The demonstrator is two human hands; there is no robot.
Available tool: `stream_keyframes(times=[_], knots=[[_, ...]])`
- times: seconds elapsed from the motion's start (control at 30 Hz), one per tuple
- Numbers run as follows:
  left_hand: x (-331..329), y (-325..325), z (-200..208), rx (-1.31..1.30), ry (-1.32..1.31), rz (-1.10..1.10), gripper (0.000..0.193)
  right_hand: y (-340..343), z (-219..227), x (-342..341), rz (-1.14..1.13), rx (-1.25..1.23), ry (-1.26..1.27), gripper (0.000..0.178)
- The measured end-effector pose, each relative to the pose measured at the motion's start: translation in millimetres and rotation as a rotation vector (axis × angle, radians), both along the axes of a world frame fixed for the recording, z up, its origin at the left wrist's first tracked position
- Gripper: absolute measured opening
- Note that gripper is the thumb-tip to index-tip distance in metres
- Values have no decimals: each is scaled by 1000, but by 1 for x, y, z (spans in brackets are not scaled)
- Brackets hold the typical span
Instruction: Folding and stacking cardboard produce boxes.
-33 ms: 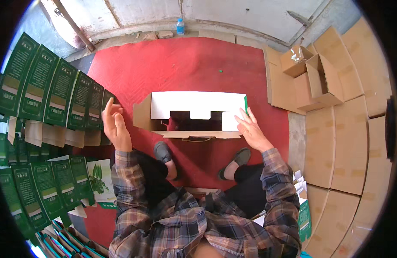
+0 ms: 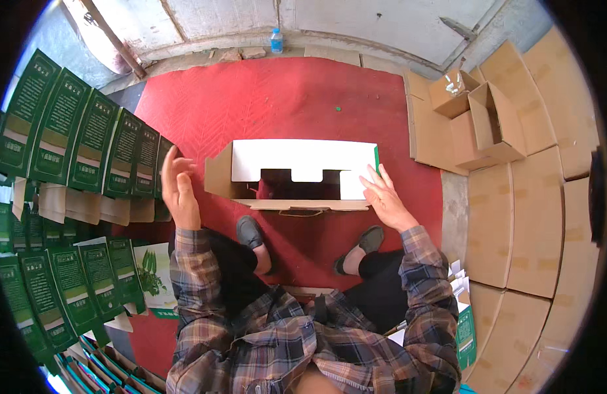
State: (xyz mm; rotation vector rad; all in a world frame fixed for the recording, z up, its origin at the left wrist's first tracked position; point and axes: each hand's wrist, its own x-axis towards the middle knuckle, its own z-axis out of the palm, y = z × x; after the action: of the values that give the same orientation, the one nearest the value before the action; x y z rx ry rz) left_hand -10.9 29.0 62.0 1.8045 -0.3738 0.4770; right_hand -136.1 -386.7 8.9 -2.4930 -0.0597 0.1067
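Observation:
A half-folded cardboard box [image 2: 303, 161], white inside with a green edge at its right end, lies on the red carpet [image 2: 277, 98] in front of my feet. My right hand [image 2: 384, 198] grips the box's right end, fingers over the white panel. My left hand [image 2: 179, 187] is raised with fingers spread, a little to the left of the box's brown left flap [image 2: 218, 176] and not touching it. It holds nothing. My plaid sleeves come in from the lower edge.
Rows of flat green cartons [image 2: 87, 138] stand along the left, with more at lower left [image 2: 60, 289]. Brown cardboard sheets [image 2: 546, 223] and open brown boxes [image 2: 487, 125] fill the right. A water bottle [image 2: 276, 41] stands by the far wall.

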Motion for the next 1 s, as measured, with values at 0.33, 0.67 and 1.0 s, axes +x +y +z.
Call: stream_keyframes(times=[0.33, 0.67, 1.0], knots=[[4, -32, -45, 430, 354, -481, 77, 1, -5, 11, -106, 57, -7, 52], [-4, -72, -57, 911, -67, -28, 50, 31, 11, 19, -202, -17, -177, 49], [-12, -76, -47, 1097, 2, -219, 66, 42, 9, 13, -134, -293, -118, 66]])
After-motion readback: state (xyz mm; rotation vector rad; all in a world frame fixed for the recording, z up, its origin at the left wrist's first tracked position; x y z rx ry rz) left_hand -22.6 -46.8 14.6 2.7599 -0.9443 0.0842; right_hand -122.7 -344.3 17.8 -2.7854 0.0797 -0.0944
